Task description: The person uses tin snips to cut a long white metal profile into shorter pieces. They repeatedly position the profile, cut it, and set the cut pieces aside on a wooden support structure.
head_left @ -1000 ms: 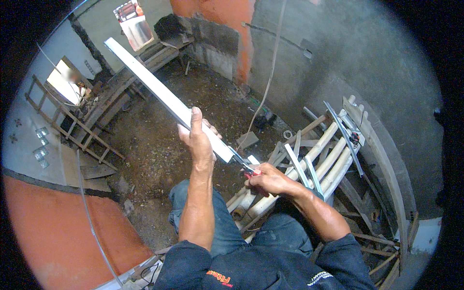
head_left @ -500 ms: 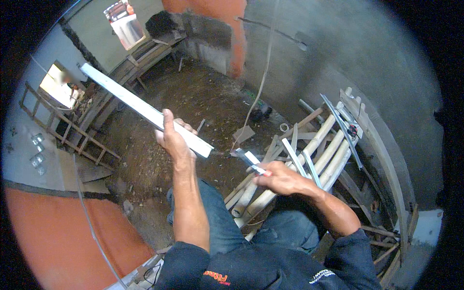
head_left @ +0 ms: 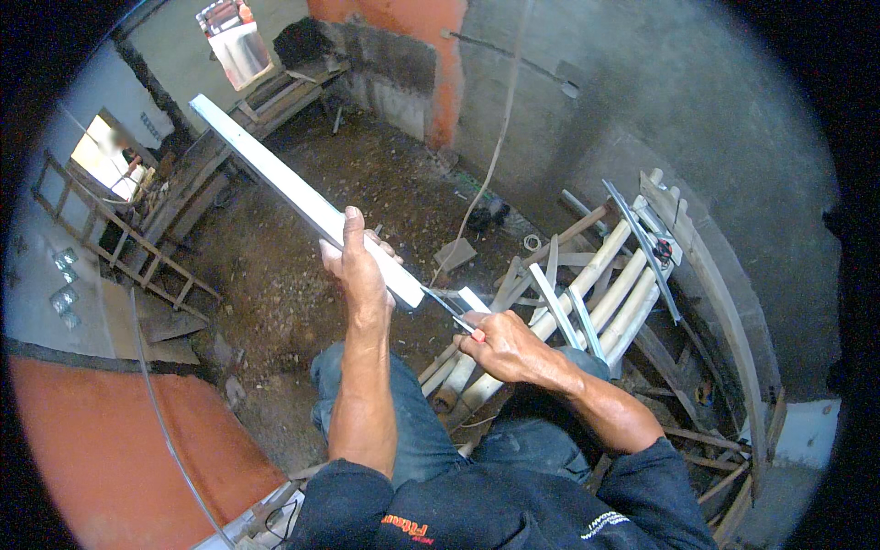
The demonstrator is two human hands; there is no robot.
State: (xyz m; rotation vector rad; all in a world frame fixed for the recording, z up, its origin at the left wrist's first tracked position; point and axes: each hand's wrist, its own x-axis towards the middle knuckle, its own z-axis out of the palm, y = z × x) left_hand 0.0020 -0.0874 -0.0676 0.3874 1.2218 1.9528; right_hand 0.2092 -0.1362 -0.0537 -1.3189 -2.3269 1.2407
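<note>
Head view: left hand grips white strip, right hand holds thin blade (bamboo poles crowd right, ladder left)

The long white strip in the left hand looks smooth and matt, like painted or plastic-coated board, though which one cannot be told. At the strip's near end, the slim tool in the right hand has a shiny metal blade. Just right of the strip's near end, the bamboo poles are pale, smooth and slightly glossy, with thin grey metal bars lying across them. Beneath the strip, the floor is rough, dusty earth with rubble. Beyond the strip's far end, the wall is coarse grey plaster. The trousers are blue denim cloth.
</note>
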